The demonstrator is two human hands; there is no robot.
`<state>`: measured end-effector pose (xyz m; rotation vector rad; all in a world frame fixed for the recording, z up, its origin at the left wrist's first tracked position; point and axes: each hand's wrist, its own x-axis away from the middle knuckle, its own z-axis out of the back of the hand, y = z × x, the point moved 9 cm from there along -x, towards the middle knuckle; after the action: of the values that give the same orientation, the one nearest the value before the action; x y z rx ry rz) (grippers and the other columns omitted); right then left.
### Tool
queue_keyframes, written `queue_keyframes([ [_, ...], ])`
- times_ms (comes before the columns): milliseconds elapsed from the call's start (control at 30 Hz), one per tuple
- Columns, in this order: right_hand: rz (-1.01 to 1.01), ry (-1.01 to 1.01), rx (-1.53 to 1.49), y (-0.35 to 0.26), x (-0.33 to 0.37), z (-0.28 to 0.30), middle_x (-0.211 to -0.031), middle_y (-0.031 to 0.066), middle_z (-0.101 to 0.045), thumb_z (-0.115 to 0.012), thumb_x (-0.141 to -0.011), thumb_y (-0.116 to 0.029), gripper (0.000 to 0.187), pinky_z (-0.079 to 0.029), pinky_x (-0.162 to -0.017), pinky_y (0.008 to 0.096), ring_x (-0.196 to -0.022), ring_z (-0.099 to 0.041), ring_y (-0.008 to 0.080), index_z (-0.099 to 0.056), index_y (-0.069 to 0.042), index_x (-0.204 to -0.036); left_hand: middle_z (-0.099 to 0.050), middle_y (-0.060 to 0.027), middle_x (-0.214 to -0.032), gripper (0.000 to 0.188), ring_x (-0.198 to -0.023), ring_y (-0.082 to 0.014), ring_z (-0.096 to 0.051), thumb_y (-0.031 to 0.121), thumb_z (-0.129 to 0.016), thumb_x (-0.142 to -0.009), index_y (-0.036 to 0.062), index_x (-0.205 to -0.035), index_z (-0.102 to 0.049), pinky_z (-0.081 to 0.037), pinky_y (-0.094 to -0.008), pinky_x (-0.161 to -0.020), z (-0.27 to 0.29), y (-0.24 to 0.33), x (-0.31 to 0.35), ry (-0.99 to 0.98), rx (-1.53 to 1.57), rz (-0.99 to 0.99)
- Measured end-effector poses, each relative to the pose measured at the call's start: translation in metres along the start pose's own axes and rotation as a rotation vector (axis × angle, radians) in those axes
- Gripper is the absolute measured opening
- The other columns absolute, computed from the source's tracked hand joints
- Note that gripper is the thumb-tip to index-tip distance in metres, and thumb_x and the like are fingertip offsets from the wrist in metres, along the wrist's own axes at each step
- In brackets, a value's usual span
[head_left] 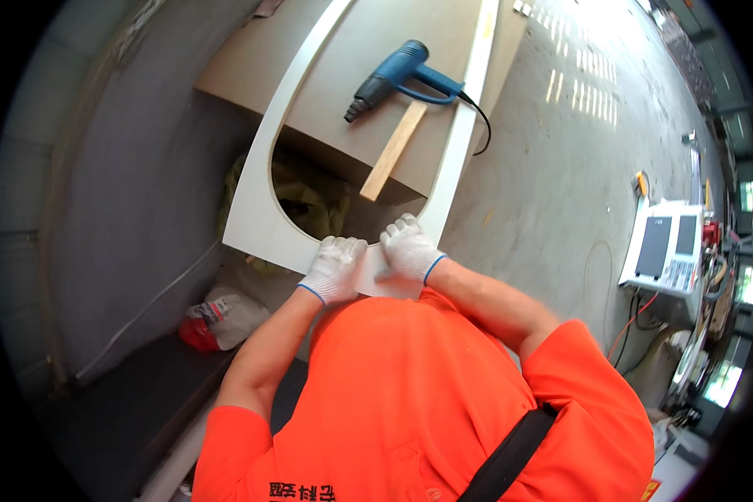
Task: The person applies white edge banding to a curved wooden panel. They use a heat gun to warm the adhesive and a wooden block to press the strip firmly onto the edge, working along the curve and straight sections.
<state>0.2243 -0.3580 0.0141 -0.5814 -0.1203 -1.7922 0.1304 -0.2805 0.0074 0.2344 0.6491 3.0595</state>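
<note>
Gloved left hand [336, 266] and right hand [408, 248] curl closed over the near edge of the white frame [258, 197], which overhangs the counter [322, 105], probably needing that support. The heat gun [400, 71] lies within its opening.

Hands: two counted, one left hand [336, 266] and one right hand [410, 248]. White gloves [406, 251]: two, one worn on each. White panel [253, 209]: one. Blue heat gun [393, 74]: one noted, fitted with one black cord [486, 125]. Wooden strip [395, 151]: one. Red-and-white bag [222, 322]: one. White console [665, 238]: one. Orange sleeves [590, 368]: two seen. Black strap [510, 452]: one recorded.
</note>
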Motion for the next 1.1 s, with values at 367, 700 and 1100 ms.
queue_keyframes([
  [367,0.248,0.295,-0.122,0.028,0.013,0.019,-0.109,0.0172,-0.075,-0.079,-0.088,-0.047,0.048,-0.049,-0.109,0.0506,-0.111,-0.068,0.038,-0.073,-0.004,-0.108,-0.067,-0.0125,-0.107,0.056,-0.104,-0.0323,-0.066,0.025,-0.083,-0.067,0.0081,-0.115,-0.061,-0.046,-0.0462,-0.095,0.011,-0.005,0.007,0.037,0.009,-0.02],
  [700,0.28,0.688,0.27,0.079,-0.047,0.093,-0.152,0.0216,-0.057,-0.069,-0.085,-0.009,0.066,-0.041,-0.122,0.055,-0.143,-0.053,0.0421,-0.059,-0.002,-0.15,-0.065,-0.0139,-0.1,0.045,-0.1,-0.0343,-0.065,0.015,-0.078,-0.069,0.0052,-0.109,-0.061,-0.047,-0.0464,-0.096,0.027,-0.03,0.023,0.162,-0.061,-0.098],
  [1100,0.295,-0.008,0.224,-0.014,-0.082,0.119,-0.098,0.0152,-0.074,-0.068,-0.096,-0.021,0.044,-0.058,-0.077,0.0511,-0.089,-0.075,0.0381,-0.056,-0.011,-0.137,-0.069,-0.0151,-0.113,0.062,-0.121,-0.0358,-0.064,0.029,-0.084,-0.054,0.005,-0.11,-0.069,-0.036,-0.0517,-0.128,0.069,-0.132,0.04,-0.005,-0.168,-0.26],
])
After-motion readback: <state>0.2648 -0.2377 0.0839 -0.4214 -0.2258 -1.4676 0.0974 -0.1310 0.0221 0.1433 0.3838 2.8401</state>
